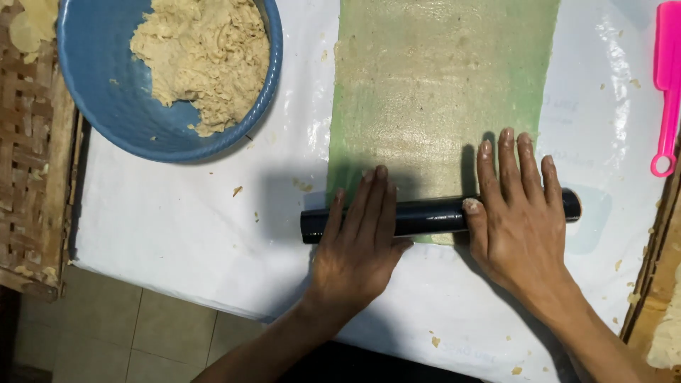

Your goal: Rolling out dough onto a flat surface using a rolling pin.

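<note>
Under both palms I've got the black rolling pin (pixel 440 215), lying flat with its long axis running straight left to right across the frame, one end pointing toward the blue bowl side and the other toward the pink tool. My left hand (pixel 358 245) is pressed on the left half, fingers flat and spread, not curled around it; my right hand (pixel 518 213) does the same on the right half (thumb tucked against the pin). The hands sit apart, a bare stretch of pin between them. It rests on the near edge of a thin sheet of dough (pixel 440 85) laid over a green mat, on a white plastic sheet (pixel 184 227). Further out, a blue bowl (pixel 92 92) of crumbly dough sits upper left, and a pink plastic tool (pixel 667 85) lies far right.
</note>
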